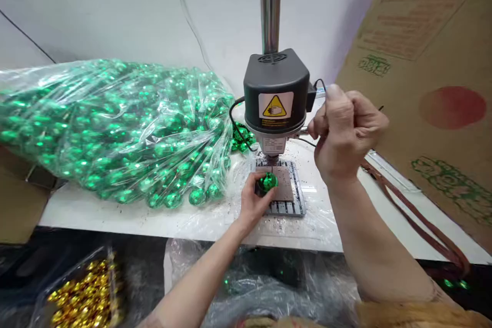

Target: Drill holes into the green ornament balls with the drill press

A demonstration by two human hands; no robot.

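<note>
A small shiny green mirrored ball sits under a bench drill press with a black motor housing. My left hand pinches it between thumb and fingers, holding it against the brown square board. The board lies on the slotted metal base plate, which is speckled with dark shavings. Just above the ball is the drill's tip. At the press's right side, my right hand is closed around the feed lever, raised to about the motor's height. Its fingers hide most of the lever.
A large clear plastic bag full of green balls lies left of the press. On the right leans a printed cardboard box, with a brown strap near its foot. Gold balls fill a plastic-lined container below the table.
</note>
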